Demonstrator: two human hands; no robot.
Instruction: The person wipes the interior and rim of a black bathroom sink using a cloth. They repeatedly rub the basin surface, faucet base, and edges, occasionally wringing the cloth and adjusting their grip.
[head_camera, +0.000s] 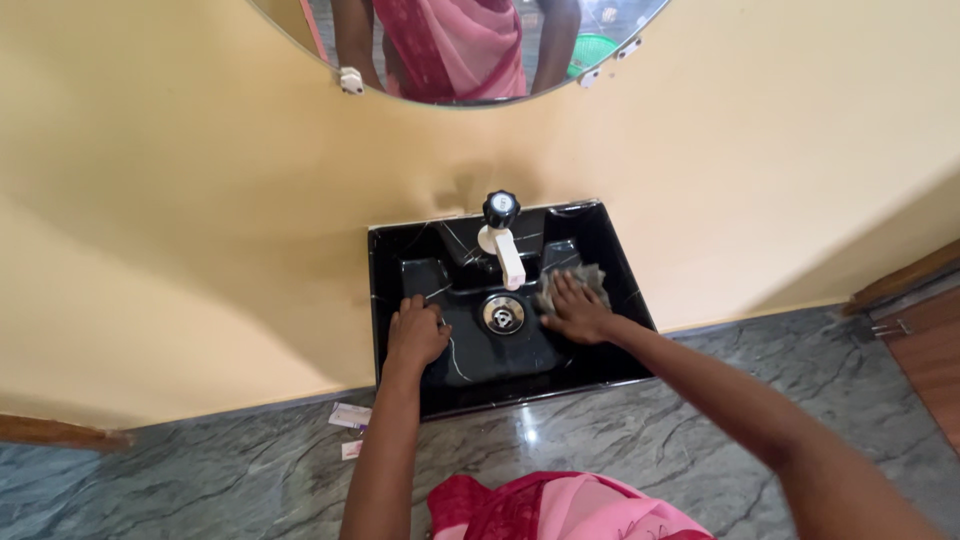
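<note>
A black marble-patterned sink (395, 270) is fixed to a yellow wall. My left hand (415, 332) rests flat on the left side of the basin, holding nothing. My right hand (578, 310) presses a grey cloth (578, 278) against the right inner side of the basin, next to the metal drain (502, 314). A white tap (505, 250) with a black knob (500, 208) stands at the back of the sink, just left of the cloth.
A round mirror (455, 50) hangs above and reflects a person in pink clothing. Grey marbled floor (620, 440) lies below the sink. Small paper scraps (350, 418) lie on the floor at the left. A wooden door edge (925, 330) is at the right.
</note>
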